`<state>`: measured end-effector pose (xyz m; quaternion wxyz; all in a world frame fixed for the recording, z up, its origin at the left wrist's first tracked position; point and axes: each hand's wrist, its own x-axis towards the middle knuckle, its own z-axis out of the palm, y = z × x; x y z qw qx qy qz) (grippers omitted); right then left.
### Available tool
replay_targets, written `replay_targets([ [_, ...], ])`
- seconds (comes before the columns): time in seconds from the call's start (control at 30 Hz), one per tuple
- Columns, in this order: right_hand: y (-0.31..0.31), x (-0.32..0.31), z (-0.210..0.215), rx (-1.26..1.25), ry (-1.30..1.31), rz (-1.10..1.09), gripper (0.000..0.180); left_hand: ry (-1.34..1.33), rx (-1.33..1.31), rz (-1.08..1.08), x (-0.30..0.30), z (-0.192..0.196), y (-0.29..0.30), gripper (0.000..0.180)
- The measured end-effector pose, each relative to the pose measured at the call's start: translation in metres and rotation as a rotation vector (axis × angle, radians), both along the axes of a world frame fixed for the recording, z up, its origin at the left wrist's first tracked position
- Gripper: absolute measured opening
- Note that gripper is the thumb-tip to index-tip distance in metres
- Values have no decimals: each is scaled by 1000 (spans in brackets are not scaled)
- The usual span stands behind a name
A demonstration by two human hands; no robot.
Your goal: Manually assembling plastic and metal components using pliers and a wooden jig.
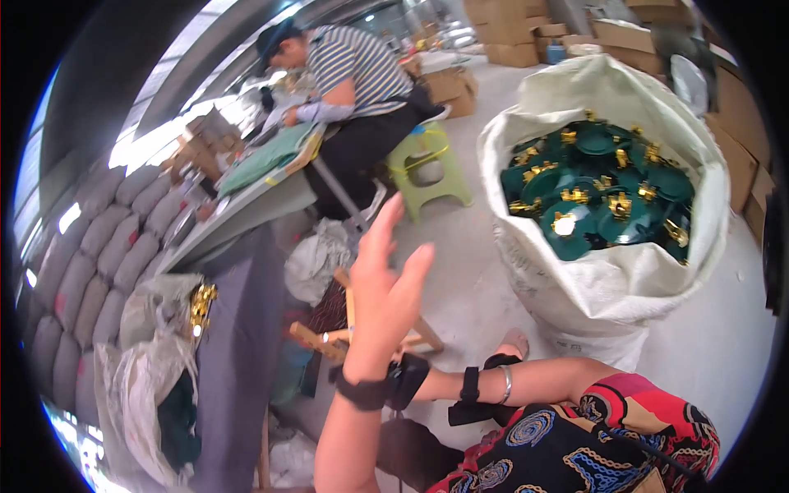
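My left hand [385, 287] is raised in the middle of the view, fingers stretched up and thumb apart, with nothing in it. A black strap with a dark device [404, 382] sits at its wrist. My right forearm [534, 380], with a silver bangle [507, 384] and a black band, crosses from the right behind the left wrist. The right hand itself is hidden there. Beyond my hands to the right stands a large white woven sack [559, 300], its mouth rolled open. Inside are many dark green discs [596, 141] with gold metal clips.
A wooden stool [423, 333] stands below my left hand. At left are a dark cloth-covered surface [234, 353], gold clips [200, 308] and a white bag [148, 394]. A person [353, 66] works at a bench beside a green stool [429, 168]. Cardboard boxes [501, 33] stand behind.
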<state>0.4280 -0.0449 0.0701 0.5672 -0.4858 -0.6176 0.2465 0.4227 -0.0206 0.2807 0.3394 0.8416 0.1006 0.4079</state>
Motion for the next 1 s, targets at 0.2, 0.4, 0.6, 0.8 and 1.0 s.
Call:
replay_targets([
  [0.2, 8, 5, 8, -16, -7, -74, 39, -81, -225, 594, -187, -116, 45, 44],
  [0.4, 2, -2, 38, -405, 117, 232, 49, 12, -461, 1474, -428, -252, -73, 39],
  [0.6, 1, -33, 27, -510, 227, 270, 54, 423, -563, 2112, -536, -306, -227, 41],
  [0.8, 0, -43, 27, -551, 219, 270, 52, 1025, -580, 1956, -541, -324, -232, 43],
  [1.0, 7, -33, 31, -548, 168, 167, 47, 967, -604, 1947, -541, -318, -210, 29],
])
